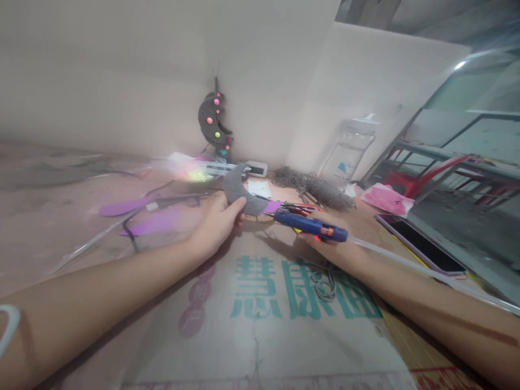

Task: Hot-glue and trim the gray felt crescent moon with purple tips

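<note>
My left hand (221, 222) pinches a crescent moon wrapped in grey yarn (238, 192), thumb on its front. A bare purple tip (272, 206) shows at the crescent's right end. My right hand (325, 233) is closed around a blue hot glue gun (311, 225), with a long clear glue stick (385, 252) running out of its back. The gun's nozzle points left and is close to the purple tip; whether they touch I cannot tell. A red light glows under the gun. Behind, a finished-looking grey crescent with coloured pompoms (211, 120) hangs against the white wall.
Purple crescent pieces (125, 207) and a cord lie blurred at left. A power strip (255, 169), grey yarn (325, 189), a clear bottle (349, 149), a pink packet (388, 199) and a phone (422, 244) lie around. A printed sheet (260, 346) covers the front.
</note>
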{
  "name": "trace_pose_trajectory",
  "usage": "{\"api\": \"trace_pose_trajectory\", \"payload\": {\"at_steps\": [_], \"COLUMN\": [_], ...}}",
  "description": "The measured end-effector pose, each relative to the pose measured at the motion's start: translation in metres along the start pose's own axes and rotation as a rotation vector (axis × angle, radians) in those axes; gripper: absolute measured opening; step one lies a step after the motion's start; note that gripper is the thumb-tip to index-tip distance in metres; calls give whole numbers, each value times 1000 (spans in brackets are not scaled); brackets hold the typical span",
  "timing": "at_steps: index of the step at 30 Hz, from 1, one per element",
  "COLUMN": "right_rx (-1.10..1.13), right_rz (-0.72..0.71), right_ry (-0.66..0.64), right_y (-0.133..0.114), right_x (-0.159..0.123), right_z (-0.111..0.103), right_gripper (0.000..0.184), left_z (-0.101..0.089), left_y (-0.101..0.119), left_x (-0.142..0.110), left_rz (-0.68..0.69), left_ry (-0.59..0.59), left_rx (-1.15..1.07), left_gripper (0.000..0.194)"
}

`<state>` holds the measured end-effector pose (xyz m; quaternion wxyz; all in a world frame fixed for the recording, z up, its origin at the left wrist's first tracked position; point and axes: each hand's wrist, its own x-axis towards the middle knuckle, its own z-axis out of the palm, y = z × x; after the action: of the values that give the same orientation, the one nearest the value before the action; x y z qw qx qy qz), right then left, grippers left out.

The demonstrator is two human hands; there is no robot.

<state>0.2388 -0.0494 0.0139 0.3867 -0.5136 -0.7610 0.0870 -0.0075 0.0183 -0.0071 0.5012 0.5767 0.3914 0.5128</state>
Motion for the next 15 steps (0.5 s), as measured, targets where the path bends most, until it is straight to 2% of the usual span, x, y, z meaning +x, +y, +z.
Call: {"api": "trace_pose_trajectory", "payload": {"at_steps": [5,9,12,15], "right_rx": [59,39,45,1], "right_rz": [124,226,307,295], "right_ry": [106,98,79,30], "right_y": [-2,-3,1,11], "right_x": [8,22,36,57], "right_z": [-5,-9,-10,-9], "right_gripper": [26,40,32,32], "left_z": [1,4,4,4], "left_y": [-4,-2,1,2], "left_x": [0,-2,-3,-3], "left_rz": [-27,-38,-36,-37], "left_ry": [-28,-55,-71,-68], "left_rx": [-18,-5,19,30], "left_gripper": [23,23,23,23]}}
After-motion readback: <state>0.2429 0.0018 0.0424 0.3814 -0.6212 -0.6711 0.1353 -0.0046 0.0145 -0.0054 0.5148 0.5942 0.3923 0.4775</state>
